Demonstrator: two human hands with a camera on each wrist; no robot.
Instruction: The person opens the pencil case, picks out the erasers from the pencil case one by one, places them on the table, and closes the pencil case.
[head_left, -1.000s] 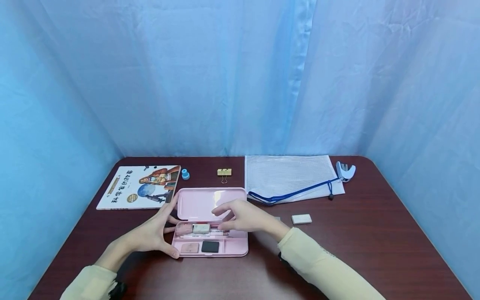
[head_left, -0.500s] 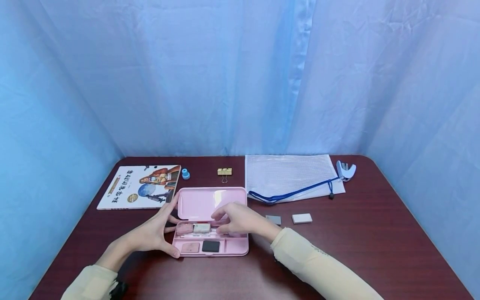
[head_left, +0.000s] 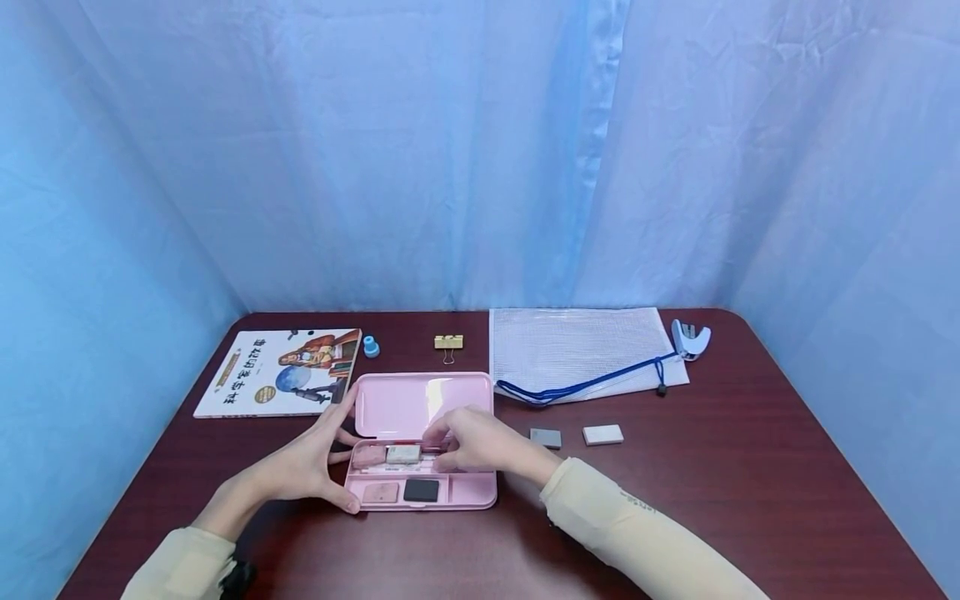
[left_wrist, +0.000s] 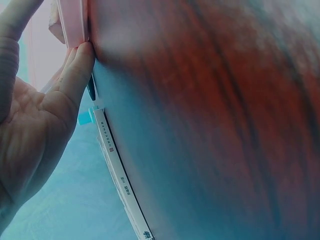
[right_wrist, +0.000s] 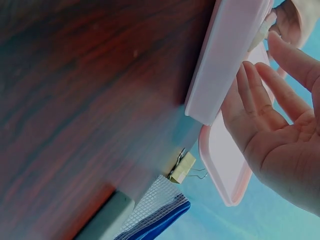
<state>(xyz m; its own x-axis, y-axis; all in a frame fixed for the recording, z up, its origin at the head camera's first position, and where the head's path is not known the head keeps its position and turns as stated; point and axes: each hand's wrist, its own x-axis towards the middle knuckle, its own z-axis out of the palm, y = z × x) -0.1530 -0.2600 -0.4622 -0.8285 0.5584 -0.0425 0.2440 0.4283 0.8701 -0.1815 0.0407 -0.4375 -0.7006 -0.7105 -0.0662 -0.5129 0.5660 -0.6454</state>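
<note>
An open pink pencil case point(head_left: 472, 498) lies near the table's front, its lid point(head_left: 397, 404) laid back flat. My left hand point(head_left: 330, 458) braces the case's left end, thumb at the front corner and straight fingers along the lid's edge. In the left wrist view the thumb of that hand point(left_wrist: 35, 135) presses the case's rim point(left_wrist: 75, 25). My right hand point(head_left: 442, 446) reaches into the back compartment, fingertips down beside a white eraser point(head_left: 402, 454) and a pink eraser point(head_left: 368, 456). In the right wrist view that hand point(right_wrist: 270, 115) is loosely spread over the case point(right_wrist: 225, 65).
A pink block point(head_left: 381, 492) and a black block point(head_left: 421, 490) sit in the front compartments. On the table lie a grey eraser point(head_left: 546, 438), a white eraser point(head_left: 603, 434), a mesh pouch point(head_left: 581, 354), a stapler point(head_left: 690, 339), a gold binder clip point(head_left: 448, 342), a small blue thing point(head_left: 371, 346) and a picture book point(head_left: 281, 372).
My right hand has dropped from above the case into its back compartment and drawn slightly left, uncovering the grey eraser. The left hand has stayed where it was.
</note>
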